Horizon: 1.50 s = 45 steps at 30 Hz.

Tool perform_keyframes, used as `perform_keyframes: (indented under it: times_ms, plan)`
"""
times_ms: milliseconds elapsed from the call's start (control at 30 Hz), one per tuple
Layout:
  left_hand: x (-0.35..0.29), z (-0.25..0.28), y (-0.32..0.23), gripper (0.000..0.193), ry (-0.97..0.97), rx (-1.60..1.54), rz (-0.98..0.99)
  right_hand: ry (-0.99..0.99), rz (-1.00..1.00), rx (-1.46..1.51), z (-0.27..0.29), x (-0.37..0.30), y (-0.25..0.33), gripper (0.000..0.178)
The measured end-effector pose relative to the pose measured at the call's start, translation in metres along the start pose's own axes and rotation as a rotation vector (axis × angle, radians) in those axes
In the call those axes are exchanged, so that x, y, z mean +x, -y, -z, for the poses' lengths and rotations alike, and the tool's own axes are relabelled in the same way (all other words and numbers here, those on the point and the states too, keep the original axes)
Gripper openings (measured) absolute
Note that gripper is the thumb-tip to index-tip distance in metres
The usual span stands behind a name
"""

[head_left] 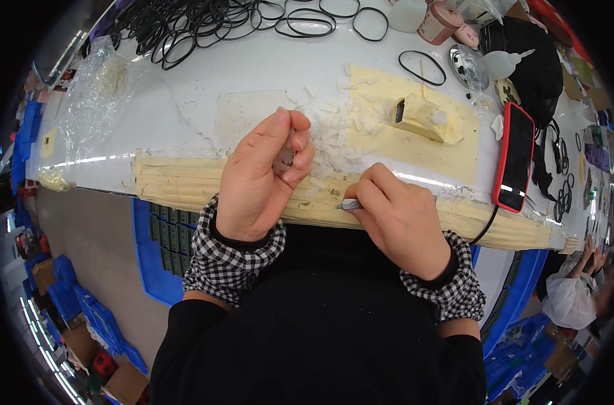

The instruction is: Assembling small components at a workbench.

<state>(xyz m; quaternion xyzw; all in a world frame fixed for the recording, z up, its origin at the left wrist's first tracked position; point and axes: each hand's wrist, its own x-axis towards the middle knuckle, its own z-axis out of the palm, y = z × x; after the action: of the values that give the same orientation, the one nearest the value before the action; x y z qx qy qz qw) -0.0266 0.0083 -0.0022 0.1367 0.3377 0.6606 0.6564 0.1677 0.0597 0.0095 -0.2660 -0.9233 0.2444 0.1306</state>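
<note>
My left hand (263, 172) is raised over the taped table edge, palm turned up and fingers curled closed. A small piece (284, 160), clear or pale with a dark spot, shows partly between its fingers; the rest is hidden. To its right, my right hand (403, 219) is closed in a pinch around a short, thin grey tool with a pointed tip (349, 204). That tip points left, toward my left wrist, apart from it. Just beyond both hands lie several small white scraps (334, 135).
A tape-wrapped block (427, 119) sits on yellow tape at the right. Farther right is a red-framed phone (514, 158) with a black cable. Black looped bands (199, 27) are heaped at the back, clear plastic wrap (94, 101) at the left. Blue crates (141, 250) stand below the edge.
</note>
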Motion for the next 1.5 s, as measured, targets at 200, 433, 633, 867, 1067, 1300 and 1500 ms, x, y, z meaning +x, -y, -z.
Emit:
perform_keyframes:
  times_ms: [200, 433, 633, 867, 1067, 1300, 1500]
  plan:
    - [-0.009, -0.018, 0.013, 0.02, -0.018, 0.162, 0.117, -0.275, -0.11, 0.283, 0.015, 0.007, -0.005, 0.015]
    - [-0.008, -0.014, 0.027, 0.017, 0.153, 0.03, 0.147, -0.419, -0.118, 0.441, 0.016, 0.012, 0.009, 0.014]
    - [-0.009, -0.022, 0.029, 0.013, 0.069, 0.093, 0.062, -0.507, -0.016, 0.313, 0.011, 0.014, 0.01, 0.013]
    - [-0.005, -0.018, 0.028, 0.018, 0.119, -0.027, 0.177, -0.45, 0.021, 0.203, 0.014, 0.016, 0.006, 0.024]
    - [-0.006, -0.025, 0.022, 0.024, 0.158, -0.115, 0.343, -0.36, 0.0, -0.076, 0.009, 0.014, -0.005, 0.036]
    - [-0.005, -0.02, 0.023, 0.026, 0.234, -0.111, 0.354, -0.29, -0.029, 0.014, 0.008, 0.013, -0.005, 0.035]
    - [-0.005, -0.022, 0.024, 0.025, 0.213, -0.14, 0.379, -0.287, -0.018, 0.024, 0.008, 0.013, -0.005, 0.033]
